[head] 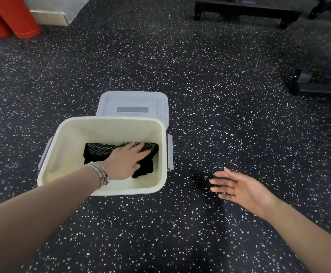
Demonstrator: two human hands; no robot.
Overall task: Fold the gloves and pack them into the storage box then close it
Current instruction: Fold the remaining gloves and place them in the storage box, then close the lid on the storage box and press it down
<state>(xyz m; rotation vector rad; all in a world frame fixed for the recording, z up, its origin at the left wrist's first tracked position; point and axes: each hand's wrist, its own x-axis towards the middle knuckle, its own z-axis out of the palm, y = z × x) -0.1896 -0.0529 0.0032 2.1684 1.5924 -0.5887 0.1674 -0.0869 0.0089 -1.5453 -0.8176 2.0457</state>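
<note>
A cream storage box (66, 134) stands open on the speckled black floor. Folded black gloves (95, 152) lie on its bottom, toward the right side. My left hand (127, 160) reaches into the box and lies flat on top of the gloves, fingers spread, partly hiding them. My right hand (239, 188) hovers over the floor to the right of the box, palm up, fingers apart, holding nothing. The box's pale grey lid (135, 103) lies flat on the floor just behind the box.
Grey latches (169, 152) hang on the box's left and right sides. Red cylinders (9, 16) stand at the far left by a white wall base. Black equipment frames (245, 8) sit at the far right and back.
</note>
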